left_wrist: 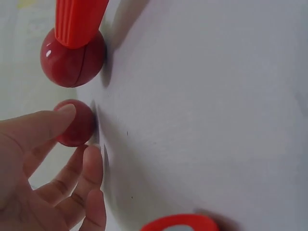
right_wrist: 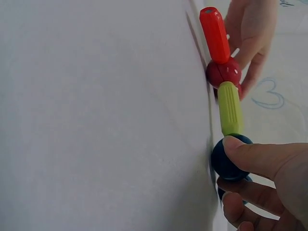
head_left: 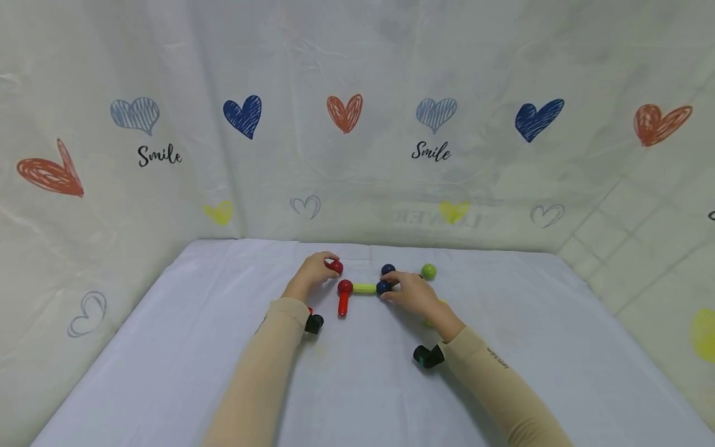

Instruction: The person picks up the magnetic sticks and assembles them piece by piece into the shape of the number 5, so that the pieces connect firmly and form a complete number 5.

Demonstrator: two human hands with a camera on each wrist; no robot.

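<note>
My left hand (head_left: 314,272) pinches a loose red ball (left_wrist: 79,127) near the far side of the table, the thumb lying on it. Just beside it is a joined piece: a red stick (head_left: 343,304) plugged into a red ball (head_left: 345,287), and a yellow-green stick (head_left: 365,288) running from that ball to a dark blue ball (head_left: 383,287). With thumb and fingers my right hand (head_left: 414,293) grips this blue ball. A second blue ball (head_left: 388,269) sits behind it, partly hidden by the right fingers in the right wrist view.
A green ball (head_left: 428,271) lies beyond the right hand. Something yellow (head_left: 430,323) is mostly covered by the right wrist. A red ring-shaped part (left_wrist: 182,221) shows near the left wrist. White cloth (head_left: 357,385) covers the table; a heart-printed curtain (head_left: 357,174) hangs behind.
</note>
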